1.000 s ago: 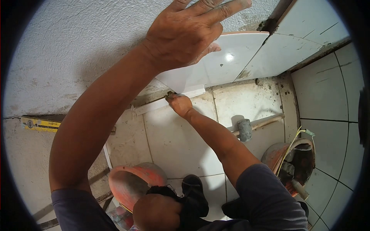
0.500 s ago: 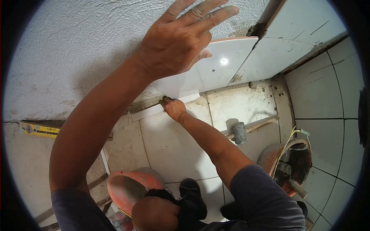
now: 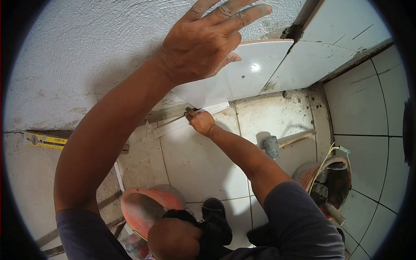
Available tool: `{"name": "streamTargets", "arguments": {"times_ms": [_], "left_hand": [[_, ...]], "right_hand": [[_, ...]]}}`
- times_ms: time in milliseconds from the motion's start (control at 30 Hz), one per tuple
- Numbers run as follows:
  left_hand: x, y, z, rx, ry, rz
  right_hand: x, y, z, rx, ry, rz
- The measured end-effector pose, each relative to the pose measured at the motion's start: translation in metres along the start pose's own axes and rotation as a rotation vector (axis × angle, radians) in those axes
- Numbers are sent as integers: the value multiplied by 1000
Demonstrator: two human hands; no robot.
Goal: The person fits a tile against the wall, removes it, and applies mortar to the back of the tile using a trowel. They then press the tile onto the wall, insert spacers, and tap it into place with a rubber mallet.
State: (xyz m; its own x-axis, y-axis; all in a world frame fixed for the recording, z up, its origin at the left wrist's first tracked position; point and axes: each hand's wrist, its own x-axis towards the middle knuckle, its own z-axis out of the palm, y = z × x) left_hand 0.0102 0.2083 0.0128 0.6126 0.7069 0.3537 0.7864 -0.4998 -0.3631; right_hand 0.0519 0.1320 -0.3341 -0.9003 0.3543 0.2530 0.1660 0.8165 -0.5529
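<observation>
My left hand [image 3: 201, 47] is raised at the upper middle, fingers stretched and spread, in front of the rough wall and the left part of a white wall tile [image 3: 255, 65]. Its thumb lies near the tile's face, but contact cannot be made out. Lower down, my right hand [image 3: 202, 122] is closed at the foot of this tile. Its fingers are pressed around something small and dark that I cannot make out. Beneath it a white strip [image 3: 173, 127] lies on the floor along the wall base.
A rubber mallet [image 3: 271, 147] lies on the tiled floor [image 3: 195, 164]. Beside my right arm stands a bucket [image 3: 303, 173] with a tool in it. An orange basin [image 3: 169, 197] is near my knee. A yellow spirit level [image 3: 47, 141] lies by the left wall.
The whole view has shifted slightly. My right hand stays at the tile's foot with its fingers closed, and my left hand keeps its spread pose.
</observation>
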Motion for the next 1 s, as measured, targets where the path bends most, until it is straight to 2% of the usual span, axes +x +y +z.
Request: {"name": "streamTargets", "arguments": {"times_ms": [367, 567, 633, 1000], "left_hand": [[-1, 0, -3, 8, 5, 14], [-3, -4, 5, -80, 72, 32], [-2, -3, 6, -11, 104, 55], [-2, -2, -3, -11, -40, 21]], "right_hand": [[-8, -2, -11, -47, -128, -22], [-15, -3, -22, -44, -214, -21], [-20, 1, -26, -25, -220, -27], [-35, 4, -54, -38, -490, -159]]}}
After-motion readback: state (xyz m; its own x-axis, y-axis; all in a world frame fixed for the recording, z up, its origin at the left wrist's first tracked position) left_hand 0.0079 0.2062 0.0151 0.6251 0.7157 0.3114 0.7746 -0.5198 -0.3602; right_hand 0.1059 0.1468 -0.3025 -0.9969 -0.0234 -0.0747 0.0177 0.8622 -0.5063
